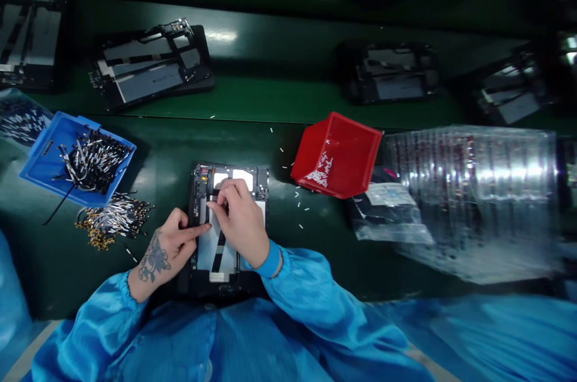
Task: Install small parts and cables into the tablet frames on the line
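Note:
An opened tablet lies in front of me with its inner parts, flat ribbon strip and pale panels exposed. My left hand reaches in from the left, its index finger stretched out and its tip on the tablet's left inner side. The other fingers are loosely curled, with nothing seen in them. Over the upper middle of the tablet, my right hand has thumb and fingers pinched together. Whatever is between those fingertips is too small or hidden to make out. The right hand covers part of the tablet's inside.
At left stand a blue bin of short cables and a loose cable pile. A red bin holds small white pieces; more lie scattered beside it. Stacked clear trays and a plastic bag sit right. Other opened tablets lie beyond.

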Demonstrator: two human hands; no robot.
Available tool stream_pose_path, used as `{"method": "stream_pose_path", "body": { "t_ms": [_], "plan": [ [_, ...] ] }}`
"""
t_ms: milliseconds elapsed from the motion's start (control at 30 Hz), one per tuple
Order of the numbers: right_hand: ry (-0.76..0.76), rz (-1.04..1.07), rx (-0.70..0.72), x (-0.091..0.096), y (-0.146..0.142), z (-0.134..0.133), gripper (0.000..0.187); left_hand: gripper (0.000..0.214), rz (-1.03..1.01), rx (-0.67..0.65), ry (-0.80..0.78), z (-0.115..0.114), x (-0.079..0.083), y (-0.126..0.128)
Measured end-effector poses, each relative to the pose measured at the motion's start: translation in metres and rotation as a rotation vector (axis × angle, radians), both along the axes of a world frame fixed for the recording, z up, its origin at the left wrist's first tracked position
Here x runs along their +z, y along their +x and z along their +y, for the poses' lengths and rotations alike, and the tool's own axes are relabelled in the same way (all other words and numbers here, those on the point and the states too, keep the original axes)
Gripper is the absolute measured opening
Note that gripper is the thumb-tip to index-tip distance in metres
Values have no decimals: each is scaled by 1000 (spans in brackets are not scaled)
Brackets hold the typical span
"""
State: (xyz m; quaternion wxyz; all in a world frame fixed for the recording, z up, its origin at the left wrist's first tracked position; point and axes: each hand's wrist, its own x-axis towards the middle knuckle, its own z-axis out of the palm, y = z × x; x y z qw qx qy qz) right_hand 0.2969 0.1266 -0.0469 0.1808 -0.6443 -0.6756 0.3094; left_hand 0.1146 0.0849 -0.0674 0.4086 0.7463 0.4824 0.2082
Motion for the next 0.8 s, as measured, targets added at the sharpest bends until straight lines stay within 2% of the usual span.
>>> {"method": "stream_pose_path", "body": {
  "t_ms": [133,233,300,467,600,700,800],
  "plan": [
    [32,93,11,-3,10,11,6,42,9,8,1,-1,-2,1],
    [31,182,48,-3,19,17,12,43,23,15,-8,-3,-5,2],
    [11,172,72,-2,22,20,14,44,33,11,-9,-4,-5,2],
    [-60,116,103,-3,15,27,5,45,42,8,14,-5,-4,3],
    [-75,98,100,-4,12,27,7,45,63,1,6,-5,-5,2],
    [-56,113,110,7,20,30,8,43,72,18,22,-7,-9,2],
    [34,73,119,25,30,58,4,44,127,65,99,-17,-8,5]
  ]
}}
